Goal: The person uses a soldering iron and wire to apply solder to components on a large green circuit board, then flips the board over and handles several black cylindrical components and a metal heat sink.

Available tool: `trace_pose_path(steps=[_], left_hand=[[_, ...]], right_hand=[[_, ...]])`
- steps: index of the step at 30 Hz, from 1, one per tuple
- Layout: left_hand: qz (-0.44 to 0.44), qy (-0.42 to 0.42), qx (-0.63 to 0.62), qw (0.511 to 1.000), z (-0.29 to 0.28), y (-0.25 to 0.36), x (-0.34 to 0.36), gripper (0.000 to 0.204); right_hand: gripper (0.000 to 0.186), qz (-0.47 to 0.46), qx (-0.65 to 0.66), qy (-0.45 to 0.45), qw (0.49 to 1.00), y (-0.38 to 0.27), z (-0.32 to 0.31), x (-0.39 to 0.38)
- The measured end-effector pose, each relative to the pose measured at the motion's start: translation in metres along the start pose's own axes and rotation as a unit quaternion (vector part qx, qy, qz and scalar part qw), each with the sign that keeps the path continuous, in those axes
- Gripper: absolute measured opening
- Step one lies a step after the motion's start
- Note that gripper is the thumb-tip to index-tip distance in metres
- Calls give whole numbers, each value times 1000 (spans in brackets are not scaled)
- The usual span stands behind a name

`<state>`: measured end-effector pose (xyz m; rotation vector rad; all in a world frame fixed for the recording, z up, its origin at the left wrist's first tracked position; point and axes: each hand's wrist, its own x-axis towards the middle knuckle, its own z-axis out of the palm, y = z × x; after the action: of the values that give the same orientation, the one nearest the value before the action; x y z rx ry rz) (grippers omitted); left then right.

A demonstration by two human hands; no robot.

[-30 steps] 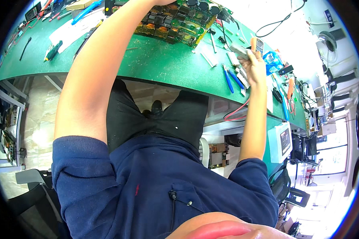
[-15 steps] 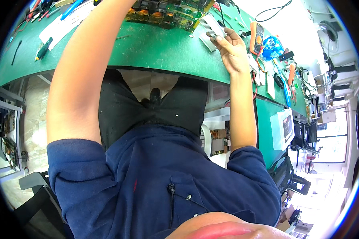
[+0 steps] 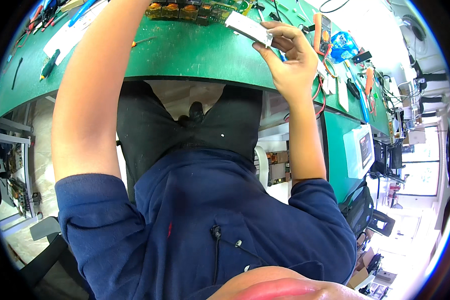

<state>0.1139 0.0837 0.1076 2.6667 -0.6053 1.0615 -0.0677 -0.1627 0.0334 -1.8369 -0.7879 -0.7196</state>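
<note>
My right hand grips the end of a silver metal heatsink between thumb and fingers. The piece is held tilted above the green bench, its smooth face showing. Just behind it lies a circuit board with a row of copper-coloured coils, cut off by the upper edge. My left forearm reaches up past the board's left side, and the left hand is outside the picture. A thin screwdriver rests on the bench near that arm.
An orange multimeter and a blue plastic packet are right of my right hand. Red leads hang over the bench edge. Left of my arm lies a green screwdriver. A clear plastic box stands on the right-hand bench.
My right hand has turned the heatsink, so its ridged side no longer shows, and brought it slightly nearer and left. The board sits higher in the picture. My left hand has left the view.
</note>
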Motion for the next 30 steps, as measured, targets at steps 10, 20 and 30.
trace_pose_path(steps=[10,20,30], left_hand=[[-12,-6,-7,1000,-2,4,-1,44],[-5,-16,5,1000,-3,4,0,44],[-2,-17,12,1000,-3,6,1,44]], right_hand=[[30,-45,-74,41,995,8,12,-13],[33,-130,-130,22,983,14,9,-12],[36,-62,-77,44,994,2,11,-22]])
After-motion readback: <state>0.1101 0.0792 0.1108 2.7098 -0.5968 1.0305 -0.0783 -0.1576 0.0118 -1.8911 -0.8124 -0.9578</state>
